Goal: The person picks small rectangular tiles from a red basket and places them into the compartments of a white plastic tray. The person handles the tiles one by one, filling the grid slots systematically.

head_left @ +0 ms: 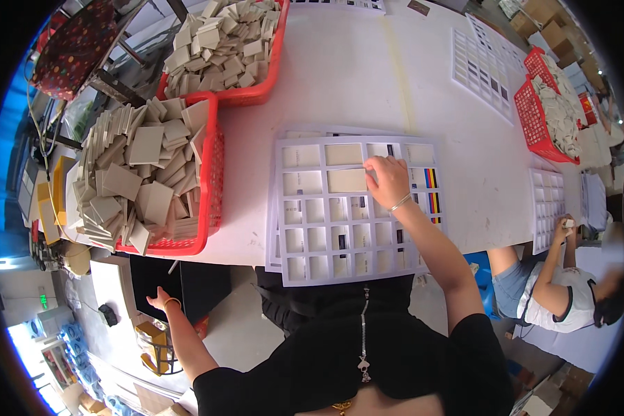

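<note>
Close, light work

Across the broad, smooth white table (340, 76), we judge the step in hand to be seating or straightening one piece in place. To the left of the white rectangular gridded board (304, 196), we see a red plastic lattice basket (217, 180) heaped with thin, matt, straight-edged beige tiles (147, 144). The board has slim raised bars around neat compartments and lies on at least one more like it.

Below and left of the board, our left hand (161, 299) hangs with its fingers loosely parted, and we see nothing in them. Over the board's upper middle, our right hand (390, 182) has thumb and forefinger drawn close together; we cannot tell whether they grip. They meet the right end of a flat beige rectangular piece (344, 182), which is in the board's second row from the top. The next move, we judge, calls for gentle fingertip pressure, keeping the piece's plain face flat and its edges parallel to the bars
</note>
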`<action>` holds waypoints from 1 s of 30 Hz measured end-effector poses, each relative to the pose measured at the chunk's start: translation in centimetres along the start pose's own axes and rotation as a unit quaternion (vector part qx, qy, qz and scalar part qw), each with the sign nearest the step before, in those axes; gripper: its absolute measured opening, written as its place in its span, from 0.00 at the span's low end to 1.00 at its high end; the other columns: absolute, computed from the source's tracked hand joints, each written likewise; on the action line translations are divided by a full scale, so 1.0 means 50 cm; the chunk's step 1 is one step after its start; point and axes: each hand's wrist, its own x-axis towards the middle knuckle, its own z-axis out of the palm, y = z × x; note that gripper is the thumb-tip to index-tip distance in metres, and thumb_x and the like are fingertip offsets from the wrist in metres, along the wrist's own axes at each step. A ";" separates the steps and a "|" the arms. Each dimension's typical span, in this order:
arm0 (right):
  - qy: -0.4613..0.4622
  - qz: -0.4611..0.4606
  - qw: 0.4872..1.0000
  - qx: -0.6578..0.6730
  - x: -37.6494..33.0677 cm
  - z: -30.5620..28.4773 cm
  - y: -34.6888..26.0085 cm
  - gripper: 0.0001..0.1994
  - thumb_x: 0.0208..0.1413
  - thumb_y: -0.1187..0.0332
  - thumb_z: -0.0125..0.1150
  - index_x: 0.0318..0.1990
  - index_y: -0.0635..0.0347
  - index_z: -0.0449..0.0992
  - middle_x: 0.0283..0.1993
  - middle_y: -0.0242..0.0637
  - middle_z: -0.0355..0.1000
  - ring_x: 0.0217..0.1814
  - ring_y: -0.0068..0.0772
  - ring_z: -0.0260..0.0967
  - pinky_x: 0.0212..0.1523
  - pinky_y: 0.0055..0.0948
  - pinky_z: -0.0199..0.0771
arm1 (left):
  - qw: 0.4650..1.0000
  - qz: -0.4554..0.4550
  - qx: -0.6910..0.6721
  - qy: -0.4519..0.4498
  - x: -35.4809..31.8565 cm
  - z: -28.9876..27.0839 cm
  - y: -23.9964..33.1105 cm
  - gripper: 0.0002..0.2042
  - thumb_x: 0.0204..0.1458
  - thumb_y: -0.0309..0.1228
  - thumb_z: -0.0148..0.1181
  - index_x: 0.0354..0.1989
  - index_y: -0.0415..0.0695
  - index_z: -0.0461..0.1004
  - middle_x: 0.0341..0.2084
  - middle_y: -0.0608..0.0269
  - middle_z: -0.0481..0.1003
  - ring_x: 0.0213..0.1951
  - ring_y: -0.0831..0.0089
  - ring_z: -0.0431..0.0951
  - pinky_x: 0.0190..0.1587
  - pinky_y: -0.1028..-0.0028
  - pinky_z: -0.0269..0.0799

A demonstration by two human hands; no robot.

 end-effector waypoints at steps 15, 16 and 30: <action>-0.125 -0.088 0.988 0.024 -0.037 0.005 0.005 0.13 0.39 0.81 0.55 0.35 0.55 0.70 0.36 0.38 0.71 0.42 0.44 0.68 0.45 0.41 0.65 | 0.896 0.284 -0.327 0.103 -0.268 -0.221 0.319 0.18 0.54 0.24 0.52 0.53 0.36 0.60 0.50 0.51 0.66 0.45 0.63 0.73 0.43 0.71 0.72; -0.139 -0.091 0.986 0.017 -0.034 0.002 -0.001 0.13 0.40 0.82 0.54 0.35 0.56 0.69 0.36 0.38 0.71 0.42 0.46 0.67 0.45 0.42 0.64 | 0.885 0.298 -0.339 0.111 -0.297 -0.247 0.362 0.18 0.55 0.24 0.51 0.54 0.37 0.59 0.50 0.51 0.66 0.46 0.63 0.73 0.42 0.72 0.71; -0.142 -0.111 0.984 0.008 0.005 0.026 -0.001 0.10 0.44 0.75 0.59 0.37 0.54 0.76 0.51 0.38 0.69 0.52 0.45 0.65 0.55 0.45 0.61 | 0.678 0.604 -0.398 -0.134 -0.554 -0.276 0.692 0.07 0.52 0.20 0.51 0.39 0.37 0.65 0.40 0.50 0.67 0.36 0.64 0.72 0.41 0.68 0.68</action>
